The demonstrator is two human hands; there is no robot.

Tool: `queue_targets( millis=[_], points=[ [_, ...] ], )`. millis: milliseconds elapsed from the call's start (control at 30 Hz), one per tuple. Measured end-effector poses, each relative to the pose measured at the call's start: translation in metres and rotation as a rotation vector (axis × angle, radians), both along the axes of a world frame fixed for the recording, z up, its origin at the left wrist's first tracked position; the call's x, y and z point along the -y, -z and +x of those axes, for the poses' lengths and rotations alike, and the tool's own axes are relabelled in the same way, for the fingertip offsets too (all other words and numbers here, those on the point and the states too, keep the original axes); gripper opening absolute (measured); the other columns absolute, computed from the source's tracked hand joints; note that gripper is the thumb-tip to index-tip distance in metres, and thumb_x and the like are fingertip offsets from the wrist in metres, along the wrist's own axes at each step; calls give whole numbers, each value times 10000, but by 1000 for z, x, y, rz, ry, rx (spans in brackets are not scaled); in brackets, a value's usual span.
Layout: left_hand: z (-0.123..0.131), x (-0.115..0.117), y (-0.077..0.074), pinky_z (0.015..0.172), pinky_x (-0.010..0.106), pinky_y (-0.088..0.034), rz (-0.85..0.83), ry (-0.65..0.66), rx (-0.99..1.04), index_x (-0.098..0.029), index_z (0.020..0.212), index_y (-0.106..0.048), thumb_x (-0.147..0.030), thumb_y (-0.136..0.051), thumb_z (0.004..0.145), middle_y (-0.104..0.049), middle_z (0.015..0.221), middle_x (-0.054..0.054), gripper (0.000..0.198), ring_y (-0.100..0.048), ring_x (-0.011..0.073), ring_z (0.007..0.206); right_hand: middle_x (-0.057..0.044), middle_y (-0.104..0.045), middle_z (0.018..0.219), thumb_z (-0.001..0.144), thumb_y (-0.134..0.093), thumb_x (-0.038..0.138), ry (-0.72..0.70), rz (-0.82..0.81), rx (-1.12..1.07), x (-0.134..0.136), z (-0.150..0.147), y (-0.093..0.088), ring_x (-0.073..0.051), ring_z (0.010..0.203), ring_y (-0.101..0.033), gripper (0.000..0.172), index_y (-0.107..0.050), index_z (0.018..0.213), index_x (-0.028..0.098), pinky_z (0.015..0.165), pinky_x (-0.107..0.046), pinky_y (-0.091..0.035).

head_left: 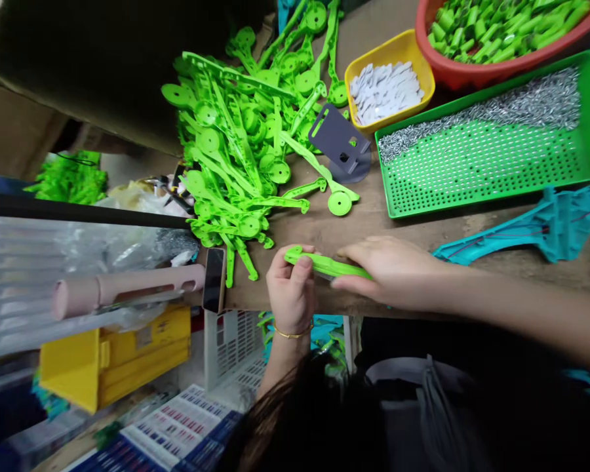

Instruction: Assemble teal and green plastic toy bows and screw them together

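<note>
Between my two hands, over the front edge of the wooden table, lies a long bright green plastic part (327,265). My left hand (291,283) pinches its hooked end with thumb and fingers. Around the other end my right hand (381,270) is closed, covering that end from view. Just behind the hands is a heap of similar green plastic arms (246,151), many with a round disc at one end. One loose green arm with a disc (339,202) rests at the heap's right side, beside a dark grey plate with cut-outs (335,136).
A green perforated tray (472,170) holds small metal pieces. Behind it stand a yellow bowl (429,69) of white flat pieces and a red basin (452,69) of green parts. A teal plastic part (511,229) lies at right. A phone (214,280) sits at the table's left edge.
</note>
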State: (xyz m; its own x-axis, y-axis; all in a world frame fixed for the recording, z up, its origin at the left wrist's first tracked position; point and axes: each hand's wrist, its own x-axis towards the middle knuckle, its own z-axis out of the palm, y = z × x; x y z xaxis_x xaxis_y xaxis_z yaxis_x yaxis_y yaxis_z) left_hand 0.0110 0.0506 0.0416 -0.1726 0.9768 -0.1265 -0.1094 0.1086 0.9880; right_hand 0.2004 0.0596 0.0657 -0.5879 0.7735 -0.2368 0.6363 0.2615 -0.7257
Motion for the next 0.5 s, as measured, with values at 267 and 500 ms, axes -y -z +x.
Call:
queue_targets(
  millis=[267,500],
  points=[
    [-2,-11,3,581,196,-465,25,-69,-68,-155,693,-685,-513,-799,658,-658,682,7,377,-571,86,607,-80,-718,916,959,-434,424,106,-26,-128,-14,-30,7,-182,811,-634,347,-657,990,160,620,-276,-305],
    [-4,-22,15,614,221,-513,-2,-93,81,-172,760,-658,-534,-791,666,-678,753,-5,397,-620,95,617,-148,-723,840,988,-248,549,-114,203,348,-4,22,12,-230,782,-663,635,-708,870,127,618,-298,-308]
  ],
)
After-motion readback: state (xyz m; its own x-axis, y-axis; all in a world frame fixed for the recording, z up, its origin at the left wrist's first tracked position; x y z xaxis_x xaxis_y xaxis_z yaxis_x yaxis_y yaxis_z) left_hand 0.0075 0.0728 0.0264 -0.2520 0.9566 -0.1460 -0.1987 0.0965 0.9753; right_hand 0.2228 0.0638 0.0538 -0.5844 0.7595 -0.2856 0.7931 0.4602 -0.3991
